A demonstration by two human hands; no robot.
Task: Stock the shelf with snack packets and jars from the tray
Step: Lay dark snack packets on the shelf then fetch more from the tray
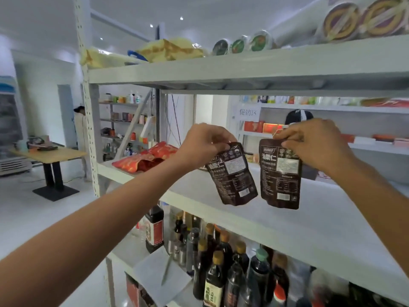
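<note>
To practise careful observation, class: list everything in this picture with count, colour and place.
Brown packets: two, dark brown, above the middle shelf
Red packets: a few, red, middle shelf, left end
Yellow bags: several, yellow, top shelf, left
Round tubs: three, mostly green lids, top shelf
Bottles: many, dark, below the middle shelf
Table: one, wooden top, far left
Left hand: one, pinching the left packet's top
Right hand: one, pinching the right packet's top

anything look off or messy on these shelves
The red packets at the left end of the shelf lie in a loose heap, not stood up. Below, a sheet of paper juts over the edge beside the bottles. The brown packet in the left hand hangs tilted. No spill or damage shows.
</note>
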